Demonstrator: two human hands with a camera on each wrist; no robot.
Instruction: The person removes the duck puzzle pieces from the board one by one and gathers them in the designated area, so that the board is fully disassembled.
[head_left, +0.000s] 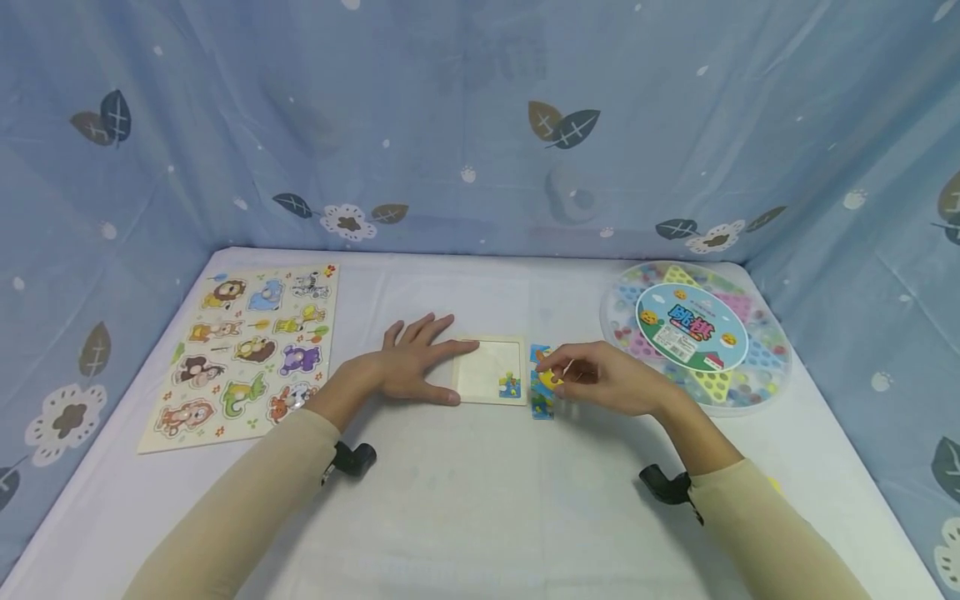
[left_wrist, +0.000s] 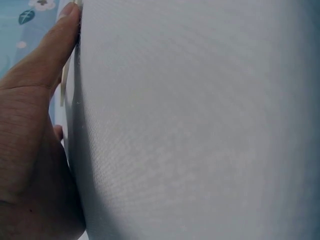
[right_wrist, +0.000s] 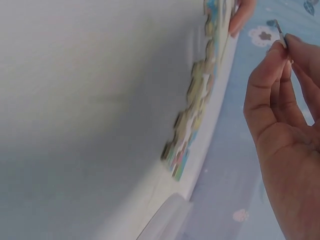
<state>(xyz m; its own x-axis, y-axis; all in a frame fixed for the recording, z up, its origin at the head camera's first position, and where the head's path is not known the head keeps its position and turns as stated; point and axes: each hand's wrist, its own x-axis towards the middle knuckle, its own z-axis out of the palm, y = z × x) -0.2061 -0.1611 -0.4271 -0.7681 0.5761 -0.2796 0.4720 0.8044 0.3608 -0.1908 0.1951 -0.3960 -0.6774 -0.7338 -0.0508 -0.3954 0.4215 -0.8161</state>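
A small square puzzle tray lies mid-table, with a blue, green and yellow section in its lower right corner. At the tray's left side, my left hand is spread flat, its index finger and thumb touching the frame. Just right of the tray, my right hand pinches a thin puzzle piece between thumb and index finger, seen edge-on in the right wrist view. Under those fingers lie loose colourful puzzle pieces, partly hidden; the right wrist view shows their edges. My left thumb fills the left wrist view's upper left.
On the left lies an animal puzzle board with several animal pieces. A round clear game box of coloured marbles sits at the right. Blue patterned curtain stands behind the white-covered table. Something small and yellow shows beside my right sleeve.
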